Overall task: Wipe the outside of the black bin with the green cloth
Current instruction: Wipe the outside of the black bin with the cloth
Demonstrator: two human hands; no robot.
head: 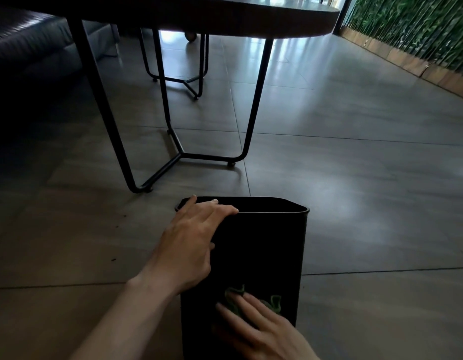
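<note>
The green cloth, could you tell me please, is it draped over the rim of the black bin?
No, the green cloth is pressed flat against the black plastic bin's side wall under the right hand.

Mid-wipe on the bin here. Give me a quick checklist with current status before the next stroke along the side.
1. Left hand steadies the black bin, fingers hooked over its rim: ok.
2. Green cloth lies between the right hand and the bin's outer wall: ok.
3. Right hand's fingers flat on the cloth: ok.
4. Wall above the cloth, up to the rim, free for the stroke: ok.
5. Table leg stands apart from the bin: ok.
6. Dirt left on the wall: cannot tell, too dark.
</note>
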